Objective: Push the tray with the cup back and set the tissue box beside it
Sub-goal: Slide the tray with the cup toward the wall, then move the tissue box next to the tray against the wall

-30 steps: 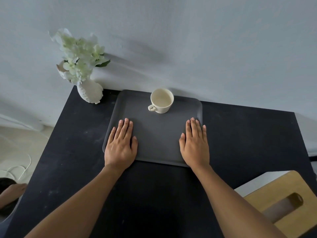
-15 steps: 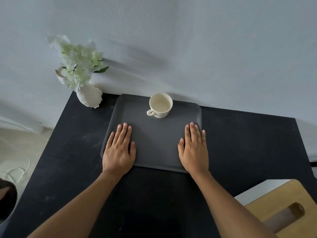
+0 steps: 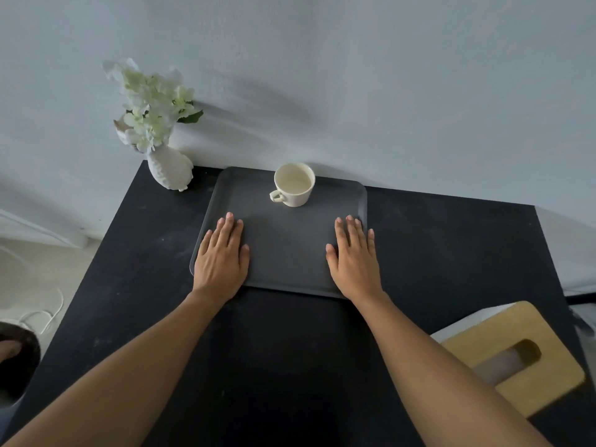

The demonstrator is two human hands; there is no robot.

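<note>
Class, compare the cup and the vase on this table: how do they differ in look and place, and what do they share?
The cup is low, wide and apparently empty; the vase is taller, ribbed and holds white flowers. The cup stands on the tray; the vase stands on the table beside it. Both are pale and upright, near the wall.

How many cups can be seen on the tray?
1. The cup stands near the far edge of the tray, handle toward the left, between and beyond the two hands. Nothing on the tray could hide another.
</note>
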